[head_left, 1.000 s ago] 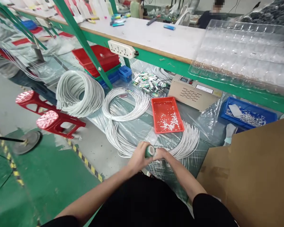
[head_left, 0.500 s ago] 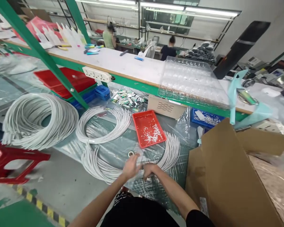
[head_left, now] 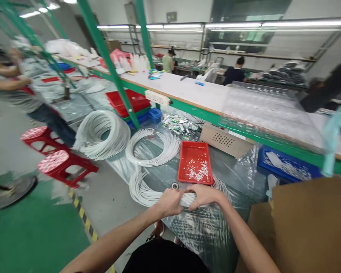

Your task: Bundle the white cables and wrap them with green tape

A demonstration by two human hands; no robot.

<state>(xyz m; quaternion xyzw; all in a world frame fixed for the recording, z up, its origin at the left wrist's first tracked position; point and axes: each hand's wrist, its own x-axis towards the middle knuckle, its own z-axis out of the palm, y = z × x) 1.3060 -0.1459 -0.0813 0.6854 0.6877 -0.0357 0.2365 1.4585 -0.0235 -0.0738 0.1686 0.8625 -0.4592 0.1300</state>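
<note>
1. Head view, change: The tape roll (head_left: 175, 185), in the left hand a second ago, lies on the table (head_left: 204, 235) just beyond the hands. Both hands are therefore free for the wire bundle (head_left: 187, 200).
2. Head view, hands: I observe the left hand (head_left: 171, 201) closed over the bundle, fingers curled down. The right hand (head_left: 204, 195) is hooked around it, thumb and fingers parted in a C. White wire shows between the two. I cannot tell how tightly either grips.
3. Head view, bundle: It lies bent along the table's near edge, its left part curving away toward a white coil (head_left: 136, 155).
4. Head view, surroundings: A thicker coil (head_left: 116, 134) sits farther left. A metal box (head_left: 224, 141) stands behind, under the shelf (head_left: 199, 94).
5. Head view, obstructions: The red tray (head_left: 189, 151), strewn with small white pieces, crowds the bundle's right part; contact cannot be determined. A cardboard box (head_left: 312, 223) limits room at the right.
</note>
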